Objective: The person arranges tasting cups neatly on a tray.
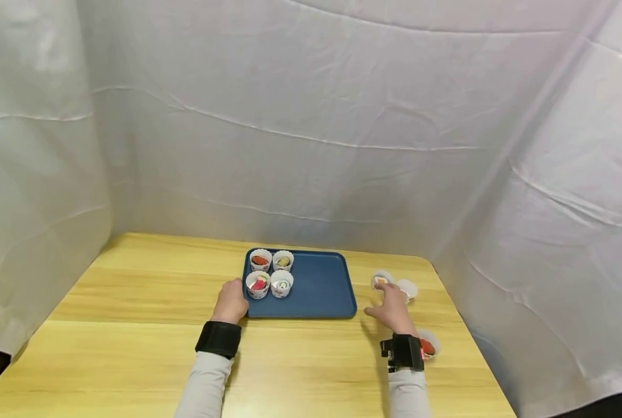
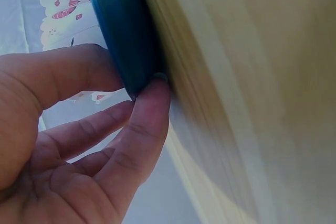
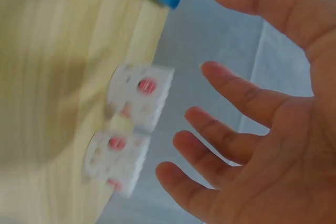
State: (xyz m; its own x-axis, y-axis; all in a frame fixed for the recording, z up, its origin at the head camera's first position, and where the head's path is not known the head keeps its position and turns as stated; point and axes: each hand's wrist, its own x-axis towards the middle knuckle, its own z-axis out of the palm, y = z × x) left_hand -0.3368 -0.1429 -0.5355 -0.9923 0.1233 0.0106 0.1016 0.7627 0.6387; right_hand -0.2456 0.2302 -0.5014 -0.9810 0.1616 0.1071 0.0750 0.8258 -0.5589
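Left hand (image 1: 231, 302) pinches the blue tray (image 1: 321, 284) at its left short edge, the long axis stretching rightward from that grip. Right hand (image 1: 393, 309), fingers spread, hangs beside two paper cups (image 1: 408, 289), apparently touching neither.

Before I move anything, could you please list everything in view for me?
table: 1, yellow wood, under everything
curtain: grey-white, behind the table and at both sides
tray: 1, blue, far half of the table
tray cups: 4, patterned white, two by two at the tray's left end
tray fillings: 4, orange-red, yellowish, pink-red and white, one per cup
loose cups: 3, white, on the table right of the tray
loose fillings: 2 discernible, orange-white and red; third cup unclear
sleeves: 2, pale grey, on the forearms
straps: 2, black, on the wrists
left grip: 1, bare, pinching the tray's left edge
right grip: 1, bare, holding nothing, beside the loose cups
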